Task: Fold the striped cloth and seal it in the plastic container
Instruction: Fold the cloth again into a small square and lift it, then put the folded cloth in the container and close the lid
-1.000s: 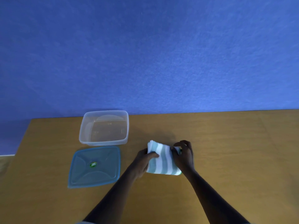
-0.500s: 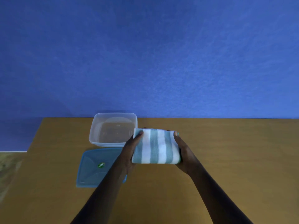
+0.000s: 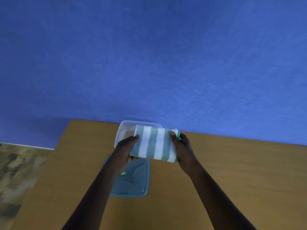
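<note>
Head view: lid (image 3: 134,181) bears a green sticker (image 3: 123,173), unreadable.

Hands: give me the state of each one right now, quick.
Left hand: closed on the left end of the folded striped cloth.
Right hand: closed on the cloth's right end, holding it too.

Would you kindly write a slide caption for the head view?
Left hand and right hand carry the folded striped cloth over the open plastic container; blue lid waits on the wooden table.
</note>
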Action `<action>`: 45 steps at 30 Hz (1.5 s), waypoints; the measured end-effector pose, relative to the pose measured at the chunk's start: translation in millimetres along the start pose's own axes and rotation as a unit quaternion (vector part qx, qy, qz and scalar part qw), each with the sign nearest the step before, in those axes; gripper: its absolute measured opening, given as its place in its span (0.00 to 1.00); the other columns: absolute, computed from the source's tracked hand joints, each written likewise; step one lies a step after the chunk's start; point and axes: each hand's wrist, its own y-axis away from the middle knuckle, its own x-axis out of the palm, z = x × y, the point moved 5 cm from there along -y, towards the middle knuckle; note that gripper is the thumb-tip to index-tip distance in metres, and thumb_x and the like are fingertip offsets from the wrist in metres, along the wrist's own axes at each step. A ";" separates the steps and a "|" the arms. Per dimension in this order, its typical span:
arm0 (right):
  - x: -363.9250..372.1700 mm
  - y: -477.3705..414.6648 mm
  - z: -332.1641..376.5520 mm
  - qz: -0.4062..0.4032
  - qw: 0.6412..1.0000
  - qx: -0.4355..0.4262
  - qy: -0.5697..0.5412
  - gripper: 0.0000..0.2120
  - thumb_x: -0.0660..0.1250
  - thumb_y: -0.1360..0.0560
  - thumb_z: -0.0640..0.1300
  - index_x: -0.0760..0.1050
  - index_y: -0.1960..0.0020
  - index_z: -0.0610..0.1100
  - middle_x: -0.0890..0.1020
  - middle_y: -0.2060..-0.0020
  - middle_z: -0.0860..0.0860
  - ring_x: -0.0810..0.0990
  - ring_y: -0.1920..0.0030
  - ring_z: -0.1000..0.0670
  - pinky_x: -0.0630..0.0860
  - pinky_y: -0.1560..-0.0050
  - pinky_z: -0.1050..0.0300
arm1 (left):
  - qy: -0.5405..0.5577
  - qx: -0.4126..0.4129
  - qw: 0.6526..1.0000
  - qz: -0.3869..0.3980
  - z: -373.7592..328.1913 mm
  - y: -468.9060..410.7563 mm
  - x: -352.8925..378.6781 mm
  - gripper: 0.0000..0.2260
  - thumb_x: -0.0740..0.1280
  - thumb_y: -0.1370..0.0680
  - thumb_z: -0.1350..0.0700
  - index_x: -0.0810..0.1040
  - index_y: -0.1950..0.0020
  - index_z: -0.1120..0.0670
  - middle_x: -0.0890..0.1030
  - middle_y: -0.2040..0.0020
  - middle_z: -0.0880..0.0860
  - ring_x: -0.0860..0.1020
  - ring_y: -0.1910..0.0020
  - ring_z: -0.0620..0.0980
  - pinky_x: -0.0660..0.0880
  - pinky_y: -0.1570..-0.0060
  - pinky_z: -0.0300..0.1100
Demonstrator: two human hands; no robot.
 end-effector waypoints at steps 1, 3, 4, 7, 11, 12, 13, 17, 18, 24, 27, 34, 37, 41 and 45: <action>6.1 -3.9 -0.9 -0.009 1.000 0.011 0.003 0.17 0.65 0.20 0.48 0.75 0.40 0.35 0.82 0.49 0.38 0.81 0.51 0.42 0.79 0.50 0.40 | -0.022 0.015 0.999 -0.033 -4.2 -1.1 -7.9 0.13 0.73 0.26 0.47 0.86 0.46 0.53 0.85 0.45 0.56 0.83 0.45 0.57 0.82 0.51 0.55; 19.4 -11.0 -1.3 -0.006 1.000 0.024 0.016 0.16 0.64 0.19 0.49 0.74 0.39 0.37 0.82 0.46 0.39 0.81 0.49 0.43 0.79 0.47 0.37 | -0.057 0.041 0.992 -0.102 -13.7 -3.1 -22.7 0.14 0.74 0.27 0.47 0.86 0.46 0.52 0.85 0.48 0.52 0.81 0.47 0.54 0.79 0.52 0.54; 26.5 -13.9 -1.2 0.006 1.000 0.023 0.020 0.14 0.64 0.19 0.48 0.74 0.39 0.39 0.81 0.46 0.40 0.82 0.50 0.44 0.80 0.47 0.39 | -0.065 0.051 0.988 -0.127 -18.3 -4.8 -28.7 0.11 0.74 0.26 0.48 0.86 0.48 0.51 0.84 0.50 0.50 0.81 0.50 0.52 0.78 0.53 0.52; 45.0 -21.2 -2.7 0.034 0.998 0.025 0.042 0.14 0.66 0.20 0.43 0.71 0.36 0.43 0.80 0.47 0.45 0.81 0.52 0.49 0.78 0.48 0.47 | -0.103 0.073 0.975 -0.183 -31.0 -14.1 -44.5 0.06 0.72 0.23 0.50 0.83 0.48 0.50 0.81 0.54 0.49 0.77 0.54 0.50 0.75 0.53 0.49; 65.0 -33.8 -6.0 0.059 0.991 0.023 0.115 0.32 0.68 0.23 0.37 0.57 0.27 0.53 0.80 0.46 0.49 0.81 0.50 0.48 0.78 0.46 0.49 | -0.200 0.137 0.952 -0.189 -44.5 -26.2 -57.8 0.14 0.69 0.21 0.54 0.74 0.35 0.48 0.81 0.58 0.53 0.76 0.60 0.53 0.72 0.60 0.45; 69.0 -36.4 -5.2 0.057 0.986 0.012 0.155 0.34 0.67 0.23 0.36 0.55 0.25 0.54 0.80 0.46 0.47 0.81 0.50 0.45 0.79 0.46 0.46 | -0.224 0.142 0.950 -0.167 -45.6 -29.1 -58.6 0.16 0.67 0.20 0.55 0.72 0.34 0.45 0.82 0.56 0.53 0.77 0.58 0.53 0.73 0.58 0.46; 72.3 -38.2 -4.0 0.053 0.978 -0.002 0.201 0.35 0.66 0.23 0.36 0.53 0.25 0.55 0.81 0.46 0.44 0.81 0.48 0.41 0.80 0.46 0.44 | -0.256 0.141 0.946 -0.142 -46.2 -31.8 -58.3 0.17 0.66 0.20 0.55 0.70 0.33 0.43 0.82 0.51 0.52 0.78 0.55 0.52 0.75 0.54 0.48; 85.6 -41.8 -2.5 0.043 0.927 -0.066 0.368 0.38 0.60 0.26 0.35 0.50 0.22 0.57 0.78 0.47 0.44 0.76 0.48 0.42 0.70 0.49 0.53 | -0.418 0.111 0.898 -0.078 -45.5 -42.7 -53.7 0.15 0.64 0.21 0.57 0.75 0.40 0.38 0.80 0.57 0.48 0.77 0.69 0.41 0.75 0.65 0.36; 88.8 -42.8 -3.2 0.041 0.916 -0.080 0.391 0.39 0.58 0.27 0.33 0.51 0.21 0.55 0.78 0.44 0.41 0.76 0.45 0.41 0.68 0.47 0.55 | -0.437 0.104 0.890 -0.074 -44.3 -46.3 -52.0 0.14 0.65 0.22 0.57 0.78 0.43 0.39 0.81 0.57 0.49 0.75 0.74 0.39 0.72 0.70 0.31; 104.1 -59.7 -22.5 0.052 0.879 -0.047 0.472 0.41 0.56 0.30 0.29 0.54 0.21 0.54 0.71 0.32 0.39 0.72 0.34 0.40 0.69 0.43 0.59 | -0.530 0.041 0.846 -0.050 -31.2 -65.9 -38.9 0.15 0.65 0.25 0.59 0.82 0.40 0.47 0.82 0.41 0.53 0.82 0.52 0.50 0.74 0.58 0.32; 105.9 -64.5 -37.5 0.058 0.856 -0.020 0.514 0.37 0.56 0.27 0.31 0.56 0.21 0.53 0.72 0.31 0.40 0.72 0.33 0.40 0.71 0.40 0.54 | -0.593 0.027 0.804 -0.037 -19.9 -74.3 -36.8 0.18 0.65 0.25 0.61 0.78 0.35 0.53 0.78 0.36 0.59 0.80 0.40 0.57 0.76 0.46 0.41; 105.3 -59.1 -41.3 0.006 0.834 -0.076 0.547 0.36 0.54 0.27 0.29 0.57 0.22 0.50 0.68 0.32 0.41 0.73 0.39 0.38 0.74 0.41 0.48 | -0.697 0.043 0.715 -0.026 -12.3 -74.8 -30.5 0.21 0.64 0.21 0.56 0.68 0.28 0.55 0.59 0.24 0.67 0.75 0.34 0.66 0.75 0.37 0.51; 112.6 -47.2 -31.2 -0.009 0.798 -0.178 0.577 0.35 0.56 0.30 0.26 0.64 0.25 0.43 0.69 0.33 0.38 0.72 0.39 0.36 0.73 0.43 0.46 | -0.721 0.071 0.686 -0.066 -18.1 -70.8 -25.8 0.22 0.62 0.20 0.57 0.65 0.25 0.54 0.49 0.20 0.67 0.73 0.31 0.68 0.74 0.36 0.55; 128.4 -47.5 -39.3 0.098 0.763 -0.160 0.619 0.23 0.60 0.27 0.32 0.74 0.34 0.42 0.70 0.31 0.41 0.71 0.33 0.38 0.71 0.35 0.48 | -0.719 0.074 0.687 -0.075 -18.7 -72.8 -20.7 0.23 0.61 0.20 0.58 0.64 0.25 0.56 0.57 0.22 0.67 0.75 0.34 0.68 0.74 0.36 0.56; 120.6 -54.8 -50.3 0.126 0.742 -0.064 0.656 0.20 0.60 0.24 0.36 0.71 0.33 0.41 0.65 0.28 0.38 0.69 0.31 0.35 0.68 0.31 0.47 | -0.713 0.028 0.700 -0.033 -7.1 -80.9 -24.7 0.24 0.63 0.22 0.58 0.64 0.26 0.55 0.64 0.26 0.63 0.75 0.34 0.65 0.75 0.37 0.55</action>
